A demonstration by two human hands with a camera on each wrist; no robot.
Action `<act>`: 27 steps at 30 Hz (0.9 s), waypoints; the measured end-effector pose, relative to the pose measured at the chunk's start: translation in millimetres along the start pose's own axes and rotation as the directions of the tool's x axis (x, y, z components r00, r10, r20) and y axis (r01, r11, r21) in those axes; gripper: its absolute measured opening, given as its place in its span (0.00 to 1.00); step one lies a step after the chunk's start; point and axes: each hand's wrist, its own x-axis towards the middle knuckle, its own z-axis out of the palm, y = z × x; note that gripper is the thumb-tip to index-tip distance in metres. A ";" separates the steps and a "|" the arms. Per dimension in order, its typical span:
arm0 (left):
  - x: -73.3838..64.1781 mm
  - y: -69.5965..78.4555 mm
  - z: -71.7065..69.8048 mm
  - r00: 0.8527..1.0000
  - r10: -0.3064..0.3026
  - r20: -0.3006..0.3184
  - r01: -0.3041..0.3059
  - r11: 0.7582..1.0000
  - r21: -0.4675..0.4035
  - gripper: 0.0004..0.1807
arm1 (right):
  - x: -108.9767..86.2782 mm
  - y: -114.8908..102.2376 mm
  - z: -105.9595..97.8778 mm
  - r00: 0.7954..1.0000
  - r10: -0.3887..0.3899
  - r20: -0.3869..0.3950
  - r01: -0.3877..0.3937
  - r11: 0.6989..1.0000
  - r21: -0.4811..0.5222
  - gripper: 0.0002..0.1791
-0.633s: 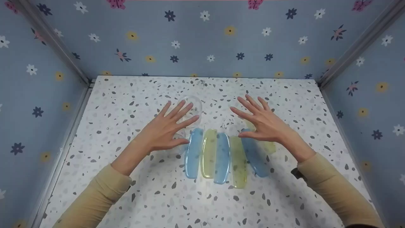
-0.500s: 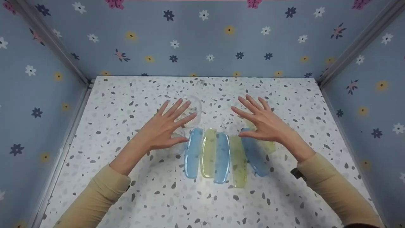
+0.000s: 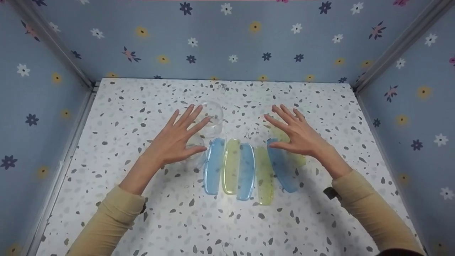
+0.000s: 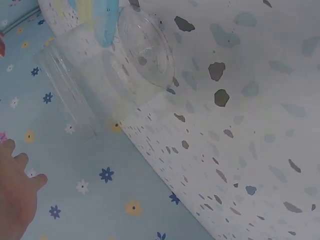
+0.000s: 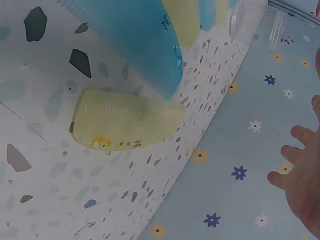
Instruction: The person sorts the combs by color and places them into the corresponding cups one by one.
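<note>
My left hand (image 3: 176,137) hovers palm down with fingers spread, holding nothing. Beneath and beside it are a clear plastic jar (image 3: 213,131) and a clear round lid-like piece (image 3: 194,160), both partly hidden by the hand. My right hand (image 3: 298,134), also spread and holding nothing, hangs over a blue comb (image 3: 285,174) and a yellow comb (image 5: 125,122). Left of these, a blue comb (image 3: 213,167), a yellow comb (image 3: 231,169), another blue comb (image 3: 246,172) and another yellow comb (image 3: 265,179) lie side by side in a row. All are translucent.
The speckled white table (image 3: 213,227) carries everything. Flowered blue panels rise at the back (image 3: 245,42), at the left (image 3: 32,142) and at the right (image 3: 423,135), with grey rails along the corners.
The head view has tilted slightly downward. My hands have drifted a little farther apart, the left one leftward and the right one rightward. The combs and clear pieces stay in place.
</note>
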 end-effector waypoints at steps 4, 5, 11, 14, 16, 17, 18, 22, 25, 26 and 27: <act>-4.3 -2.1 5.5 0.999 -0.045 -0.023 0.044 0.998 -0.037 0.47 | -2.8 5.9 4.3 0.999 0.043 0.001 -0.043 0.998 0.035 0.51; -5.6 -2.5 7.2 0.998 -0.058 -0.027 0.057 0.997 -0.048 0.47 | -3.7 7.7 5.6 0.998 0.059 0.001 -0.059 0.997 0.042 0.50; -15.5 -5.9 19.1 0.990 -0.136 -0.043 0.128 0.982 -0.141 0.49 | -8.7 19.5 16.2 0.988 0.157 -0.003 -0.156 0.984 0.087 0.49; -20.6 -8.2 25.8 0.983 -0.177 -0.050 0.163 0.964 -0.209 0.50 | -11.0 25.0 21.2 0.976 0.217 0.009 -0.216 0.968 0.131 0.48; -23.5 -9.5 30.6 0.976 -0.209 -0.054 0.189 0.948 -0.256 0.50 | -12.1 28.6 24.6 0.964 0.265 0.028 -0.266 0.950 0.164 0.48; -25.0 -10.0 33.1 0.972 -0.230 -0.054 0.206 0.937 -0.283 0.51 | -12.8 30.3 26.3 0.958 0.285 0.038 -0.287 0.941 0.181 0.48; -26.7 -10.6 35.8 0.967 -0.250 -0.055 0.222 0.925 -0.310 0.52 | -13.3 32.2 28.1 0.952 0.302 0.045 -0.305 0.932 0.195 0.48; -33.2 -11.8 46.5 0.942 -0.330 -0.059 0.276 0.863 -0.423 0.55 | -16.3 39.9 36.2 0.931 0.359 0.067 -0.364 0.900 0.241 0.47; -37.1 -11.8 54.2 0.920 -0.387 -0.054 0.305 0.799 -0.518 0.58 | -19.8 45.5 42.0 0.919 0.386 0.082 -0.394 0.883 0.257 0.47; -38.0 -11.8 56.6 0.914 -0.402 -0.051 0.310 0.774 -0.552 0.58 | -20.9 47.3 43.9 0.916 0.392 0.087 -0.401 0.879 0.258 0.47; -38.6 -11.7 58.8 0.908 -0.417 -0.048 0.314 0.750 -0.582 0.59 | -21.8 48.7 45.6 0.913 0.398 0.092 -0.408 0.876 0.258 0.47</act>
